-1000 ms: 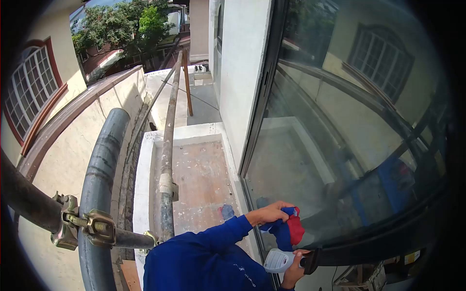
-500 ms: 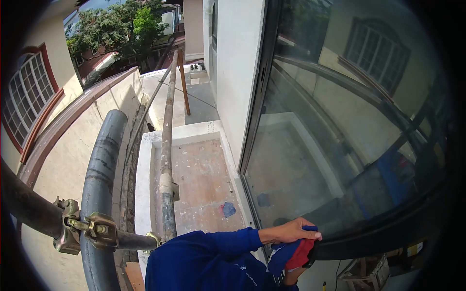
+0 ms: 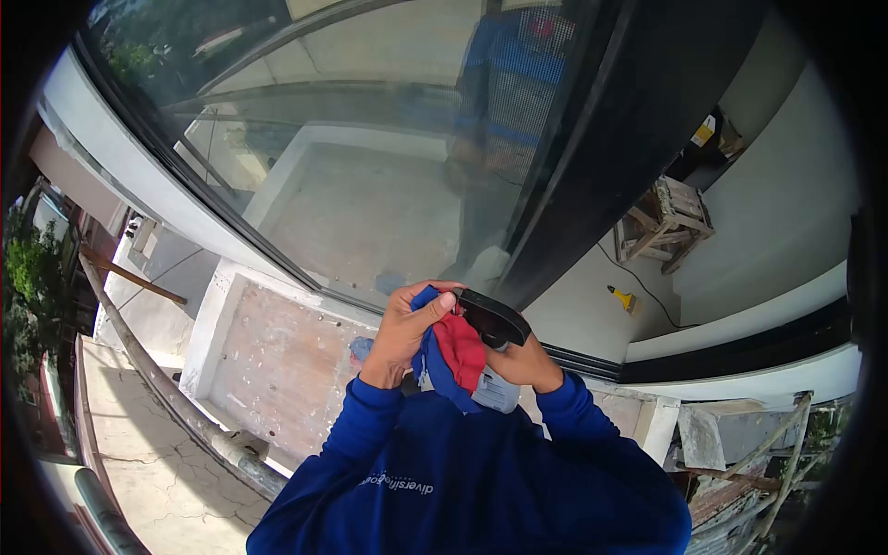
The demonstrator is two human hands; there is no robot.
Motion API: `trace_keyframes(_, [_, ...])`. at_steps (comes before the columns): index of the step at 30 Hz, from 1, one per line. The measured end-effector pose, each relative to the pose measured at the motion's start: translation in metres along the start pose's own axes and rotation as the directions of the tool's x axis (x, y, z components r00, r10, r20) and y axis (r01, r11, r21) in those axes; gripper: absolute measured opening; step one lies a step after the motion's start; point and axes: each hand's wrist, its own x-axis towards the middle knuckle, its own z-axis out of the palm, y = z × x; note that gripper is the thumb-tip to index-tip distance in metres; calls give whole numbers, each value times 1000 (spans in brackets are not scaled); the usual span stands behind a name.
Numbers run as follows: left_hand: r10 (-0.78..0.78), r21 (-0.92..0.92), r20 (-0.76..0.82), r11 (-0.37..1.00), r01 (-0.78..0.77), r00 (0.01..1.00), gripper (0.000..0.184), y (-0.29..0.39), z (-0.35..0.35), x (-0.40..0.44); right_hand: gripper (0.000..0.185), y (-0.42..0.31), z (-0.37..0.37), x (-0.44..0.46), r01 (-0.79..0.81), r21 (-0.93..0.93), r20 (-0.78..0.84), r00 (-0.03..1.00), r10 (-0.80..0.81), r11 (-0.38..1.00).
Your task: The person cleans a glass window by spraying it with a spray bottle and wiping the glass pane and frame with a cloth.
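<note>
My left hand [image 3: 407,326] grips a blue and red cloth [image 3: 455,351] near the middle of the view, thumb on top. Close against it on the right, my right hand [image 3: 529,359] is wrapped round a tool with a black upper part [image 3: 490,317] and a pale grey body [image 3: 497,392]. The cloth hangs beside the black part and covers some of the pale body. Beyond both hands stands a large glass pane [image 3: 370,166] in a dark frame [image 3: 610,157].
Through the opening at the right are a wooden stool [image 3: 668,222], a yellow tool [image 3: 623,299] and a dark cable [image 3: 647,289]. A scaffold pipe [image 3: 176,407] crosses the lower left, beside a low-walled ledge [image 3: 277,356]. A crumpled cloth [image 3: 361,348] lies there.
The view has swung right, bringing the room opening and stool further into sight. Both hands are now close together in the middle, still with the cloth and tool.
</note>
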Motion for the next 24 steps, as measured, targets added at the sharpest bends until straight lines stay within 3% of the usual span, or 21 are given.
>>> trace_keyframes(8, [46,-12,38,999,-46,998,29,-5,1,3,58,-3,-17,-1,-147,232,176,979,107,962])
trace_keyframes(17, [-5,-50,33,999,7,999,28,0,-4,19,52,-1,0,13,-192,235,54,981,184,953])
trace_keyframes(20, [-9,-2,76,1000,9,997,29,7,-8,22,45,-2,9,17,-100,179,-17,994,105,979])
trace_keyframes(24, [-12,90,145,996,-1,989,37,16,-9,22,56,-1,13,19,-214,283,90,976,196,935])
